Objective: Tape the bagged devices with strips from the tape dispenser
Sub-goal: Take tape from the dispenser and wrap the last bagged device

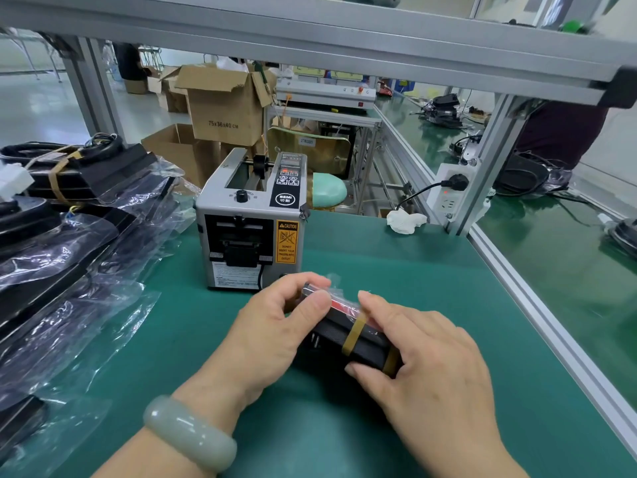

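Both hands are clamped on the device (pixel 331 331), low over the table (pixel 431 270). The left hand (pixel 275 326) pinches its far end and the right hand (pixel 424 360) curls its grip over the near end. Tan tape (pixel 354 334) already bands it, so a strip is probably being pressed down. Next, one hand must let go and reach the dispenser (pixel 248 219) just behind, with nothing between. More bagged devices (pixel 69 236) crowd the left, and a tissue (pixel 406 220) lies well apart.

Black device (pixel 348 334), tan bands (pixel 355 331), green mat (pixel 413 270)
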The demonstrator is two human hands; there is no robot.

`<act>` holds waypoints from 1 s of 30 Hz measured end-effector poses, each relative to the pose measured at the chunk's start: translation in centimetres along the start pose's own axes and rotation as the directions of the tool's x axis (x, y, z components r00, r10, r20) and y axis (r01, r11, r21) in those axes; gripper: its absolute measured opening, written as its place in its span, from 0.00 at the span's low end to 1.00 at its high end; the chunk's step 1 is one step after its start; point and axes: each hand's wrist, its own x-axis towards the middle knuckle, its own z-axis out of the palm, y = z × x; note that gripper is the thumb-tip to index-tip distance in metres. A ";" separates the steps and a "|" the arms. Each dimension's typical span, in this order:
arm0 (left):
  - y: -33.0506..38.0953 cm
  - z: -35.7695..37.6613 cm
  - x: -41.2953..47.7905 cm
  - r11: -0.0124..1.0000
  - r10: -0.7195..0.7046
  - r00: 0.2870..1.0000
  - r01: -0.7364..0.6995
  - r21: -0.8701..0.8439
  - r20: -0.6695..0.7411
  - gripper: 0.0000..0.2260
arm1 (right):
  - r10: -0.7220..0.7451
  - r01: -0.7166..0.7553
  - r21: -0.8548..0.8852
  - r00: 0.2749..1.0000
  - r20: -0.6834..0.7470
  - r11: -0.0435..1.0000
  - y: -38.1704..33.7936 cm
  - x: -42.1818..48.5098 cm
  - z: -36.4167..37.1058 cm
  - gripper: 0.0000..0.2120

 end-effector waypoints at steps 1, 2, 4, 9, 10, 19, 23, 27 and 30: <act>-0.1 -0.2 0.2 1.000 -0.006 1.000 0.006 -0.006 0.011 0.15 | -0.028 0.027 0.016 1.000 0.014 0.999 0.4 0.0 -0.1 0.40; -0.3 -0.4 0.3 1.000 -0.020 1.000 0.020 -0.021 0.019 0.16 | -0.039 0.037 0.059 0.999 0.034 0.998 1.0 0.1 -0.3 0.40; -0.5 -0.5 0.3 0.997 -0.052 0.998 0.054 -0.060 0.037 0.18 | 0.013 -0.031 0.194 0.996 0.093 0.981 2.2 0.0 -0.9 0.39; -0.7 0.0 0.9 0.995 -0.068 0.996 0.063 -0.076 -0.062 0.16 | 0.149 -0.263 0.502 0.955 0.255 0.824 4.6 -0.1 -2.0 0.28; -0.7 0.1 1.1 0.994 -0.077 0.993 0.068 -0.088 -0.093 0.14 | 0.141 -0.280 0.584 0.952 0.271 0.762 4.9 -0.1 -2.1 0.23; -0.7 -0.6 1.6 0.988 -0.102 0.990 0.088 -0.129 -0.101 0.13 | 0.063 -0.132 0.709 0.990 0.123 0.693 4.8 -0.4 -1.4 0.17; -0.4 -1.3 1.6 0.978 -0.116 0.989 0.097 -0.182 -0.093 0.15 | 0.000 -0.038 0.634 0.998 0.061 0.773 3.9 -0.1 -1.0 0.11; -0.1 -1.7 1.4 0.976 -0.121 0.992 0.113 -0.185 -0.032 0.16 | 0.186 -0.217 0.668 0.975 0.119 0.711 3.5 -0.1 -0.1 0.06; 0.0 -1.5 1.5 0.979 -0.132 0.990 0.123 -0.162 -0.046 0.13 | 0.320 -0.305 0.751 0.938 0.131 0.585 3.3 -0.2 0.3 0.15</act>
